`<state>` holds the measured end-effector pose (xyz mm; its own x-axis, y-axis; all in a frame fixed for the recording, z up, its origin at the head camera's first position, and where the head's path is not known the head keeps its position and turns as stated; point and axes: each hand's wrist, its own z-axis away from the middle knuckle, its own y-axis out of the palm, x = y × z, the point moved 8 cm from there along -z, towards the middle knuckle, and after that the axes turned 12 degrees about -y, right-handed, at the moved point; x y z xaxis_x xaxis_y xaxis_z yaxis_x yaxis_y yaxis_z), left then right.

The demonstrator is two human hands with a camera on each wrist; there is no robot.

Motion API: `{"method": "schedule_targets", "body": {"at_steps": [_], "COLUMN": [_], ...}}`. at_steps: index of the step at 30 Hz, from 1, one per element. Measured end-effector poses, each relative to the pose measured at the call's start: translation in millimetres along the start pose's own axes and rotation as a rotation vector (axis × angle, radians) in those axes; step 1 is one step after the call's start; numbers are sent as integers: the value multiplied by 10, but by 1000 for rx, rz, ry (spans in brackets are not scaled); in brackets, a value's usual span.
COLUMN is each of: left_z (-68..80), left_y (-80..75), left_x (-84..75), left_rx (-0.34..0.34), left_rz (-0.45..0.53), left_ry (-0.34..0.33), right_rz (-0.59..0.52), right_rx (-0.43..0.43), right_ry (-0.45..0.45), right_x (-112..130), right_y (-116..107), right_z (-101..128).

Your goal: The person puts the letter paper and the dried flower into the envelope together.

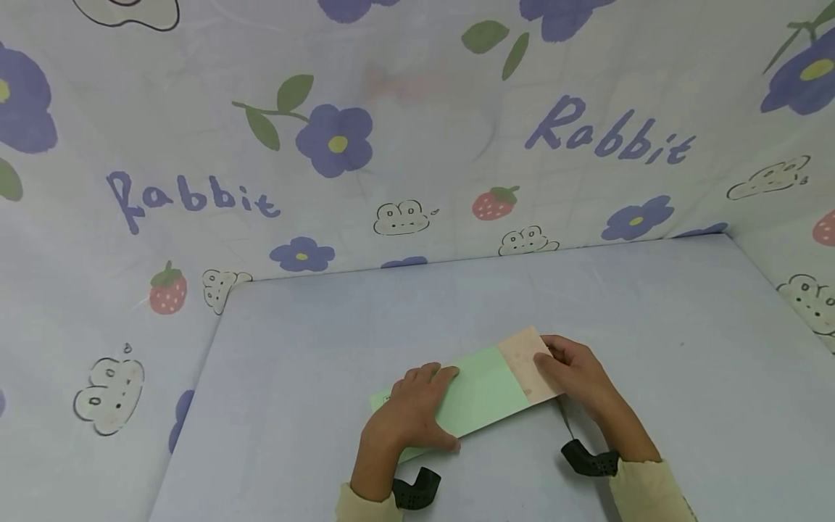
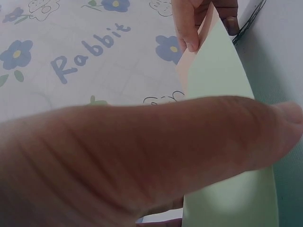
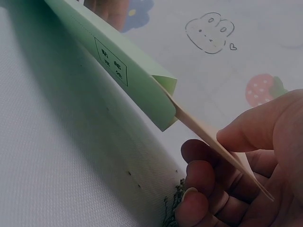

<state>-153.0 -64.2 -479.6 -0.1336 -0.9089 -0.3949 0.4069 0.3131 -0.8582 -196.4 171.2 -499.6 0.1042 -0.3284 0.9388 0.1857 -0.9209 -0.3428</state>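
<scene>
A pale green envelope (image 1: 483, 391) slants above the table, rising toward the right. My left hand (image 1: 412, 413) grips it across its width, thumb on the near edge and fingers at the far edge. Out of its right end sticks a pinkish-beige card (image 1: 520, 354). My right hand (image 1: 583, 373) pinches that card at its outer end, the thumb on the upper face. In the right wrist view the card (image 3: 201, 132) is seen edge-on, its two thin layers parting at the tip. A small printed box (image 3: 111, 61) with characters marks the envelope's underside. The card's inner part is hidden inside the envelope.
A pale cloth covers the tabletop (image 1: 313, 341). Behind it and at both sides hangs a white sheet (image 1: 430, 145) printed with flowers, strawberries and rabbits. Black mounts (image 1: 417, 489) sit at both wrists, below the cream sleeves (image 1: 652, 493).
</scene>
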Motion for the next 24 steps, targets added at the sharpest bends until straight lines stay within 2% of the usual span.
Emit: {"method": "schedule_targets", "body": {"at_steps": [24], "left_z": [11], "left_y": [-21], "left_x": [-13], "left_rx": [7], "left_rz": [-4], "left_ry": [-6], "right_rz": [-5], "right_rx": [6], "right_ry": [-1], "right_x": [12], "right_y": [9], "right_z": [0]}}
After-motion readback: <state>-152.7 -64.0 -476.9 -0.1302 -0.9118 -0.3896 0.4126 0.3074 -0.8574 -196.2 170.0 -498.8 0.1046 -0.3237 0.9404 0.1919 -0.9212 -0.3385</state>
